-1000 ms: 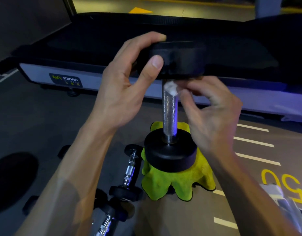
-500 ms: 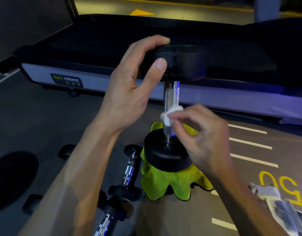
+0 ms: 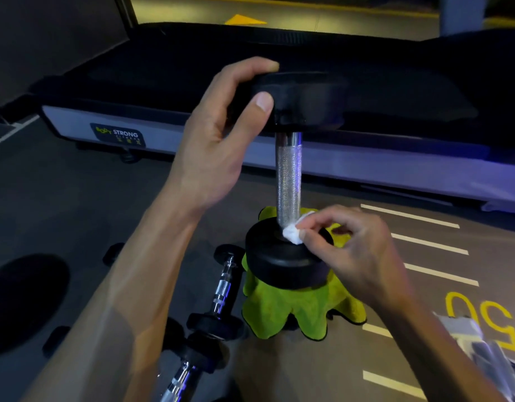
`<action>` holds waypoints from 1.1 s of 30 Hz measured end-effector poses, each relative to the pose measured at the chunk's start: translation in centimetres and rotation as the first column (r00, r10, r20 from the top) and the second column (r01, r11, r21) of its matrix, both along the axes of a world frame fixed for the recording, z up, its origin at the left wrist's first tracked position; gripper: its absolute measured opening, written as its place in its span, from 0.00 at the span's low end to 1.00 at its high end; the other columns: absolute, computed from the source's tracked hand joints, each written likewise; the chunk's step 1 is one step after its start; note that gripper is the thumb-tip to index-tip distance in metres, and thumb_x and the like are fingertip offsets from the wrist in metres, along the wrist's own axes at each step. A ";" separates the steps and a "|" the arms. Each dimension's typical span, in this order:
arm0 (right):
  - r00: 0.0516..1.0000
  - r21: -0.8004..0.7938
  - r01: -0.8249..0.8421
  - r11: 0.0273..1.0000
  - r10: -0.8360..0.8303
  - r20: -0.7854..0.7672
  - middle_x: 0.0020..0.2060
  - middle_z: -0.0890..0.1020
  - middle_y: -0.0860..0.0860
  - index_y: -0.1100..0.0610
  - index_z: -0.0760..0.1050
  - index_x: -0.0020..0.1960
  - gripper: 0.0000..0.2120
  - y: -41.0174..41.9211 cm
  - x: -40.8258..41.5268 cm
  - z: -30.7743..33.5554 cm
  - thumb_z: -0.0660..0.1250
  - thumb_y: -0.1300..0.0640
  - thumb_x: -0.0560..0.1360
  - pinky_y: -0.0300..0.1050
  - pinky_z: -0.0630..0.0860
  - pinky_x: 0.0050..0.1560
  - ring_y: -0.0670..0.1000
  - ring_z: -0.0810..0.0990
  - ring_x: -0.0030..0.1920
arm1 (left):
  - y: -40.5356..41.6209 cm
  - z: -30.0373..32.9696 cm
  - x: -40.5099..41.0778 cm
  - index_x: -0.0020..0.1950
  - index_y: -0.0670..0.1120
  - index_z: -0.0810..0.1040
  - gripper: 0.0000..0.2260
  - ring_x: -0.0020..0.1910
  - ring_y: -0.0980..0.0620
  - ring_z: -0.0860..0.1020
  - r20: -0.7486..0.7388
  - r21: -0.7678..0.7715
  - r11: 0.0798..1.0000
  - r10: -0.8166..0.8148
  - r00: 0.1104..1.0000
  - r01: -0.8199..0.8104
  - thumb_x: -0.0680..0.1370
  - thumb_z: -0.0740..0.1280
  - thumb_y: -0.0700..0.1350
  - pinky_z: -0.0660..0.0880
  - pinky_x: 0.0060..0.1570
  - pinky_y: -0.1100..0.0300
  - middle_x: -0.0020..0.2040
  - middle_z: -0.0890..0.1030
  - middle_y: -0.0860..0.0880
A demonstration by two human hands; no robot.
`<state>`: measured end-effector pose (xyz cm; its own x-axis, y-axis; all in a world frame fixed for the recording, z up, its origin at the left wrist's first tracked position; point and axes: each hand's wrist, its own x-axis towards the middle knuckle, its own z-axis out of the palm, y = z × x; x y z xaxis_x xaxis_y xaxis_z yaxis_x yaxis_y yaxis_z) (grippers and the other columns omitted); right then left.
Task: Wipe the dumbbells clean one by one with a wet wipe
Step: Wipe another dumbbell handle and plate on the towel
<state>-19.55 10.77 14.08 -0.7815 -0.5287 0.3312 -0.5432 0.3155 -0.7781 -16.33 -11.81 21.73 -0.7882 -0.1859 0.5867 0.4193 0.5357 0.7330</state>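
Head view, big dumbbell: The dumbbell point(image 3: 288, 175) stands straight up on a green cloth point(image 3: 291, 309) on the floor point(image 3: 76, 198). One black end is at the bottom, on the cloth. The other black end is at the top. A shiny metal bar joins them.

Head view, left hand: The left hand point(image 3: 218, 146) holds the top black end. The fingers curl over the top edge and the thumb presses on the side. It keeps the dumbbell from tipping.

Head view, right hand: The right hand point(image 3: 358, 250) pinches a small white wet wipe point(image 3: 292, 232) between the thumb and the fingertips. The other fingers curl loosely.

Head view, where the wipe is: The wipe touches the foot of the metal bar, right where it meets the bottom black end.

Head view, other things: Two smaller dumbbells point(image 3: 218, 297) lie on the floor just beside the cloth. A long dark gym machine point(image 3: 308, 82) sits behind. Something shiny lies at the bottom right, too blurry to tell.

Step now: I think this is the wiping of the bar on this one dumbbell, down at its low end.

Next move: It looks like the bottom black end needs a rub next. The right hand needs to slide the wipe out over the flat black top and round the edge. The left hand must hold tight so the heavy thing does not fall.
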 end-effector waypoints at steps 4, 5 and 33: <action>1.000 -0.137 -0.013 0.991 0.012 -0.010 0.41 0.84 0.44 0.47 0.85 0.45 0.01 -1.5 -1.1 1.7 0.76 0.52 0.74 0.52 0.78 0.53 0.50 0.82 0.49 | 0.0 0.2 0.2 0.71 0.45 0.71 0.13 0.59 0.58 0.76 0.004 0.031 0.998 -0.047 0.999 0.047 0.86 0.61 0.43 0.72 0.62 0.61 0.61 0.77 0.51; 1.000 -0.184 0.003 0.983 -0.003 0.000 0.42 0.84 0.46 0.48 0.85 0.46 0.03 -1.8 -1.1 1.7 0.77 0.55 0.75 0.55 0.79 0.54 0.52 0.83 0.49 | 0.1 0.3 0.3 0.71 0.45 0.71 0.14 0.59 0.59 0.76 0.007 0.039 0.998 -0.058 0.998 0.058 0.85 0.62 0.44 0.72 0.60 0.62 0.61 0.77 0.51; 0.864 -0.375 -0.113 0.920 0.278 0.421 0.53 0.87 0.47 0.49 0.79 0.62 0.11 -3.2 -0.3 -1.9 0.68 0.54 0.79 0.49 0.78 0.63 0.46 0.84 0.56 | 2.8 0.8 1.2 0.64 0.41 0.72 0.37 0.59 0.52 0.80 -0.085 0.040 0.984 0.174 0.981 -0.171 0.65 0.86 0.56 0.80 0.58 0.52 0.62 0.79 0.46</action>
<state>-19.85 7.61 12.20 -0.7778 -0.6121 0.1430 -0.1228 -0.0751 -0.9896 -15.16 -8.96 22.57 -0.6882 -0.3349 0.6436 0.3859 0.5822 0.7156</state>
